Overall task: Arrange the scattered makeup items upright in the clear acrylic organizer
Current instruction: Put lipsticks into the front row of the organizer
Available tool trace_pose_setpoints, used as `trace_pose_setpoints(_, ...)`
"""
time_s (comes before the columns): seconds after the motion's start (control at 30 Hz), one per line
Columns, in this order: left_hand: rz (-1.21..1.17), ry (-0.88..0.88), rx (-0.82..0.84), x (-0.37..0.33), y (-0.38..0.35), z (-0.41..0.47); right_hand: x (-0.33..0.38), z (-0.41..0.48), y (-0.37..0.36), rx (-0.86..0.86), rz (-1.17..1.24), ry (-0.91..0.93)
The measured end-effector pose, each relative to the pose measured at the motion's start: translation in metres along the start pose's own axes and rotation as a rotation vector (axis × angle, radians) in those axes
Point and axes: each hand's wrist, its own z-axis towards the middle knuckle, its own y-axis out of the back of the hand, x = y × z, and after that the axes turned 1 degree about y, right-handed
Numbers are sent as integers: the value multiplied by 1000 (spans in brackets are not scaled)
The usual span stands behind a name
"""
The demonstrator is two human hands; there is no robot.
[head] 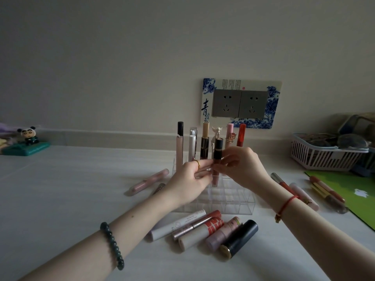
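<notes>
The clear acrylic organizer point(231, 201) stands on the white table, with several tubes upright in its back row. Both hands meet above it on a black-capped lip gloss tube point(217, 153) with a pinkish lower body, held upright over a middle slot. My left hand point(192, 179) pinches the tube from the left, and my right hand point(241, 167) pinches it from the right. In front of the organizer lie several loose items, among them a white tube point(176, 225), a red-patterned tube point(203, 230) and a black lipstick point(239, 238).
Two pink items point(148, 182) lie left of the organizer, and several sticks point(302, 193) lie to the right beside a green mat point(353, 191). A white basket point(324, 153) sits at the back right. A panda figurine point(28, 138) stands at the far left.
</notes>
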Motion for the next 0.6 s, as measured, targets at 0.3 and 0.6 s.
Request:
trace_pose_setpoints(0.3, 43, -126, -113, -26, 17, -7, 15, 7, 38, -22, -33, -6)
trace_pose_setpoints(0.6, 7, -172, -276, -23, 96, -23, 73, -12, 43, 13, 32, 293)
